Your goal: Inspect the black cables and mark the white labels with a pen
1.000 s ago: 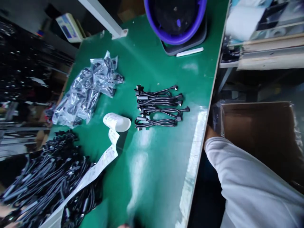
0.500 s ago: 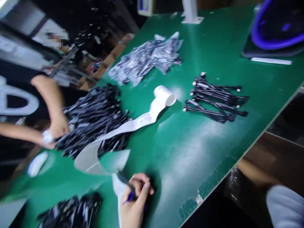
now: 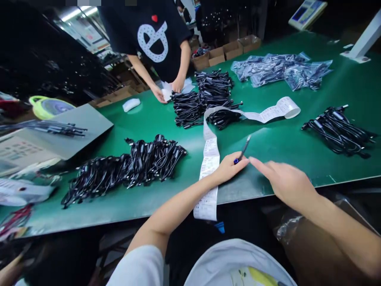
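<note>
My left hand [image 3: 229, 169] lies on the green table and grips a blue and silver pen [image 3: 243, 150] with its tip pointing away from me. A long white printed label strip [image 3: 210, 167] passes just beside that hand and hangs over the table's front edge. The strip runs back over a black cable pile [image 3: 222, 117] to its white roll [image 3: 290, 108]. My right hand [image 3: 282, 182] rests near the front edge, fingers apart and holding nothing. Another bundle of black cables [image 3: 125, 171] lies to the left, and more black cables [image 3: 336, 131] lie to the right.
Across the table, a co-worker's hands [image 3: 169, 89] handle white paper by the cables. Bagged cables [image 3: 282, 69] lie at the back. A grey board [image 3: 74, 127] sits at left, a cardboard box [image 3: 321, 246] stands below right, and small cartons [image 3: 226, 51] stand beyond the table.
The view has swung from a tilted angle to nearly level. My right hand has come from the box onto the table. My left hand with the pen now lies beside the strip.
</note>
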Motion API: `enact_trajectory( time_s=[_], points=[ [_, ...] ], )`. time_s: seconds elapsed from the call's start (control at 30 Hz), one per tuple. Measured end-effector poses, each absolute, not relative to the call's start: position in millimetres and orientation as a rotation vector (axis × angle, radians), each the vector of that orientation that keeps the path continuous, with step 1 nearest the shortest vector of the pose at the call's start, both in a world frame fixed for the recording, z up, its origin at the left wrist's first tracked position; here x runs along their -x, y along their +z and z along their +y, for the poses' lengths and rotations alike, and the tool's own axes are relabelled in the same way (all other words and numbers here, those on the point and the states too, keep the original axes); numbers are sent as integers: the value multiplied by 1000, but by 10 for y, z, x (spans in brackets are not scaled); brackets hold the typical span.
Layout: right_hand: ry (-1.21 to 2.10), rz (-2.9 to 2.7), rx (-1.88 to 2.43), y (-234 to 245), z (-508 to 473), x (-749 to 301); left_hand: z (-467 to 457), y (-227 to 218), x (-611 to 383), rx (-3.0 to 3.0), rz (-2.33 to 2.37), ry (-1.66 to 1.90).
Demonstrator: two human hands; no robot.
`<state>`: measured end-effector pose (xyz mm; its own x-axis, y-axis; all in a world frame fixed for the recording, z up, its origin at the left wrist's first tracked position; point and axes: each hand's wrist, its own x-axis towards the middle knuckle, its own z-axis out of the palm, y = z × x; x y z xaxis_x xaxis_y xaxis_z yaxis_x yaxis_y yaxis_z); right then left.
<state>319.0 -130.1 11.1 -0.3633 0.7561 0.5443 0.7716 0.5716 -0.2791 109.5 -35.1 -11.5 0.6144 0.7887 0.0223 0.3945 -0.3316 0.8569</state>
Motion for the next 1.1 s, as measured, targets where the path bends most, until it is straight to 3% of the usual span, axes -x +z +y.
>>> enact_trajectory(
  time_s=[0.1, 0.2, 0.33, 0.57, 0.77, 1.1],
  points=[
    [-460, -2444, 1205, 73, -783, -2876, -399, -35, -1060, -2126, 881, 506],
    [-526, -2398, 1249, 9, -594, -2818, -409, 122, -845, -2174, 847, 563],
    [-212, -2124, 1315, 61, -634, -2763, -324, 192, -231, -2341, 994, 634],
    [264, -2395, 874, -118, -869, -1902, -304, -272, 257, -2728, 1225, 232],
    [663, -2485, 1102, -202, -816, -2163, -421, -272, 109, -2768, 1257, 248],
    [805, -2391, 1093, -171, -798, -2258, -216, -353, 62, -2565, 1339, 387]
  ],
)
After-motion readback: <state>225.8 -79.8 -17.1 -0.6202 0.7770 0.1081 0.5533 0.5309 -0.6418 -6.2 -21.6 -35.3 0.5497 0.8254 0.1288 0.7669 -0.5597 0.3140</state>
